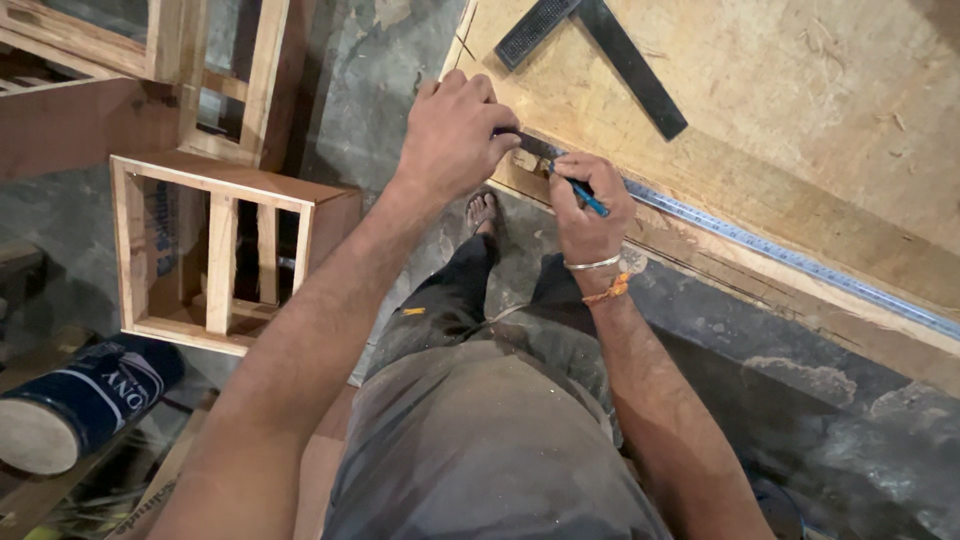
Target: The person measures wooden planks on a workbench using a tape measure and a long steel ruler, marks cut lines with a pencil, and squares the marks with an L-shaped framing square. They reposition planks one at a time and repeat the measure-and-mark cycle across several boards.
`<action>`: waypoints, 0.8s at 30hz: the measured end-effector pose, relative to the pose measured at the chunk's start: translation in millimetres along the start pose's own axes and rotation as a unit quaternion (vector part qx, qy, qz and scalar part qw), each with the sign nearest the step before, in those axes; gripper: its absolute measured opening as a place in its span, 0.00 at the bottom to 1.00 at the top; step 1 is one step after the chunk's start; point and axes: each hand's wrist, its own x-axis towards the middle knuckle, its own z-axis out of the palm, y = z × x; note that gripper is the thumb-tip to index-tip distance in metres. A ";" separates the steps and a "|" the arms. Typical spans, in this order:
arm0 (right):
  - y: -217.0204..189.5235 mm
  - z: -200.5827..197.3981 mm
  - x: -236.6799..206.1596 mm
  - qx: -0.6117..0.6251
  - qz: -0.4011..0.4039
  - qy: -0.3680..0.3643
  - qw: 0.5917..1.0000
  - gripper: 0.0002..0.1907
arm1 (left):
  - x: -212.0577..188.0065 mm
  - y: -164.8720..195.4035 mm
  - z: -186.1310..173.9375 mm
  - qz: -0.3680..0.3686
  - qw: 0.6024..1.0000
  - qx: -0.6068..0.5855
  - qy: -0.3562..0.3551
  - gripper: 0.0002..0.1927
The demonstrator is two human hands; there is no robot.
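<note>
Blue pencil (588,200) is in my right hand (588,215), fingers pinched tight round it, tip down at the near edge of the plywood board (800,120), right by the end of the long steel ruler (790,255). Ruler lies flat along that board edge, running off to the right & away from me. My left hand (455,135) sits just beside the right, fingers curled together & pressing down on the ruler's end, where there's a small dark bit under the fingertips; can't tell what it is exactly.

Further up the board, well apart from both hands, a black try square (600,50) lies flat, its blade angled twd the right. Board surface is pale w/ scuffs & dust.

Silver bangle & orange thread (605,278) on my right wrist. Below the hands, my foot in a sandal (483,212) on the grey concrete floor (380,70), dusty dark trousers.

To my left: a small open wooden frame box (215,255) standing on the floor, more wood frames behind it at top left. Bottom left, a dark blue cylinder w/ a pale end (75,405) lying on its side.
</note>
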 end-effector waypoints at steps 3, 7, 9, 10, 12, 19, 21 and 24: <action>0.3 0.6 0.0 0.015 0.011 0.006 1.000 0.05 | 2.9 0.7 0.6 -0.016 1.000 0.007 -0.021 0.08; 1.7 0.5 -0.8 0.018 0.015 0.004 1.000 0.05 | 4.1 1.5 2.7 -0.010 1.000 0.015 -0.009 0.08; 2.9 -0.1 -1.0 0.032 0.017 0.001 0.999 0.05 | 5.3 1.5 3.2 -0.009 1.000 0.019 -0.009 0.08; 3.5 -0.5 -1.1 0.031 0.019 -0.004 0.999 0.05 | 6.0 1.4 3.1 -0.014 1.000 0.021 -0.019 0.08; 4.7 -0.9 -0.9 0.029 0.021 -0.013 0.999 0.05 | 7.9 1.6 2.4 -0.021 0.999 0.025 -0.036 0.08; 8.7 -0.4 0.1 -0.003 0.032 -0.003 0.999 0.04 | 11.7 5.3 -2.1 -0.029 0.997 0.027 -0.066 0.09; 9.8 -0.7 1.4 -0.025 0.005 -0.008 1.000 0.04 | 14.0 6.2 -2.9 -0.038 0.995 0.037 -0.086 0.10; 9.9 0.7 1.4 0.016 0.042 0.012 0.999 0.03 | 16.3 7.6 -4.7 -0.038 0.996 0.033 -0.077 0.09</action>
